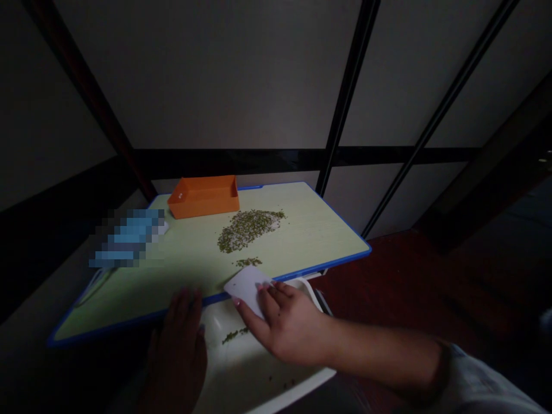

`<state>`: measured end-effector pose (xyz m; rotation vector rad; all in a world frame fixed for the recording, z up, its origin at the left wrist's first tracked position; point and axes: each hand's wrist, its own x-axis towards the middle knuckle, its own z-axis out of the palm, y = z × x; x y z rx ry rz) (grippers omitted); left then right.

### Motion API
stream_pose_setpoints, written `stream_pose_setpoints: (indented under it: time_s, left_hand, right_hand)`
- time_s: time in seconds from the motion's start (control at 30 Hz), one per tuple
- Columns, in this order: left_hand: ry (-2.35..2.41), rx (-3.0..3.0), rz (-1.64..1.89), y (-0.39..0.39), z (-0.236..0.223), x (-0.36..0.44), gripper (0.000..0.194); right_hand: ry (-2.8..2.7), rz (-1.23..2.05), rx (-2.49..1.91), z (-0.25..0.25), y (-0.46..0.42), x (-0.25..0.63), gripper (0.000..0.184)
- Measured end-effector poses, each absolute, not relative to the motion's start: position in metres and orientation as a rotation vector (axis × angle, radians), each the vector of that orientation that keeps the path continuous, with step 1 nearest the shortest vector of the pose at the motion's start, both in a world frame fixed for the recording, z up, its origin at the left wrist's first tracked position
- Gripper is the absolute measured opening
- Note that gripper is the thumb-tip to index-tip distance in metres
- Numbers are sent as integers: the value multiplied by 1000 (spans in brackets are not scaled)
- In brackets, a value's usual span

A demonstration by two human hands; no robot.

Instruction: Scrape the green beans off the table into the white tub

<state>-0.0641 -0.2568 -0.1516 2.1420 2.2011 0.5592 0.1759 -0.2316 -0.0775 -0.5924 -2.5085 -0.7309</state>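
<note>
My right hand [293, 325] grips a thin white card [245, 283] between thumb and fingers, its far edge at the front edge of the table [321, 233]. Just beyond the card lies a small patch of green grains [249, 261], like mung beans. A larger pile [245, 229] of green grains mixed with white ones is farther back. Below the table edge is a white plastic bin [224, 382], with some green grains inside. My left hand [179, 351], in shadow, has its fingers stretched out beside the bin's left side; whether it touches the bin I cannot tell.
An orange open box [204, 198] stands at the table's back left. A pixelated blue item [129, 236] with a white cord [92, 283] lies at the left edge. A panelled wall [224, 75] rises behind the table. Dark red floor [388, 287] shows at the right.
</note>
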Motion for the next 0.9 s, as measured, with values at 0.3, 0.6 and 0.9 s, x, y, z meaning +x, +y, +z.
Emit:
stream_pose_setpoints:
  time_s: [0.3,0.6,0.9]
  left_hand:
    - [2254,1984,625,-257,-137,-51,61]
    - [2228,2047,677,-254,-143,-57,63]
    - [2213,2050,678,-256,-141,-57,66]
  right_hand:
    - [-2489,-738,-688,-83,-232,185,45]
    - [-2357,-659,-662,-83,-228,202,40]
    - [-1992,-195,-979,-76,-229,222,56]
